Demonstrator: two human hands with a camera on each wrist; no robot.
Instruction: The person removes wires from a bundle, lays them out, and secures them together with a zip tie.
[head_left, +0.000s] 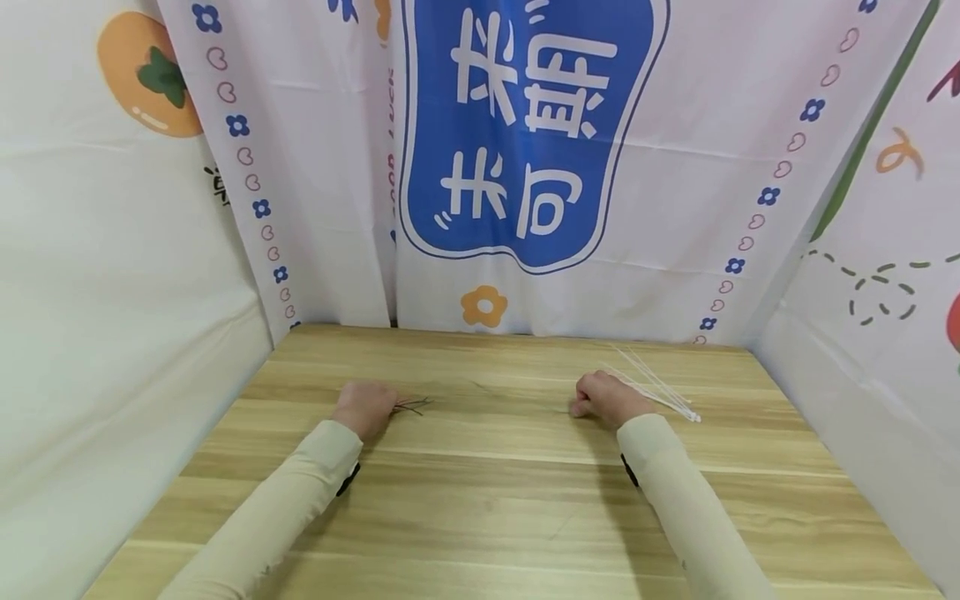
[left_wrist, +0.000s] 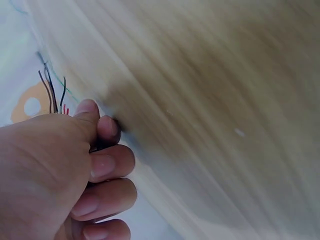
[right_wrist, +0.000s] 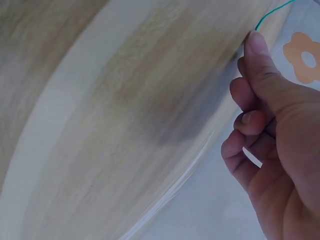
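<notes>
1. Nearest are two pale sleeves (head_left: pixel 277 508), reaching over the wood bench (head_left: pixel 480 517).
2. The left hand (head_left: pixel 363 408) has its fingers curled round a bunch of thin wires (head_left: pixel 409 406), near the bench's far side. Their tips poke out toward the right hand.
3. The right hand (head_left: pixel 609 398) has a narrow grip: thumb and finger pinch a green wire (right_wrist: pixel 270 12).
4. I think the step now is holding the green wire out long between the hands. The next move seems to need a tight pinch and a slow, soft pull, so nothing slips or bends.
5. The bunch looks mostly dark, with bits of red. The green wire is skinny and curvy, and hard to see from above.
6. White plastic ties (head_left: pixel 681 407) lie just beside the right hand.
7. Farthest is a hanging cloth (head_left: pixel 675 208) with flowers.
</notes>
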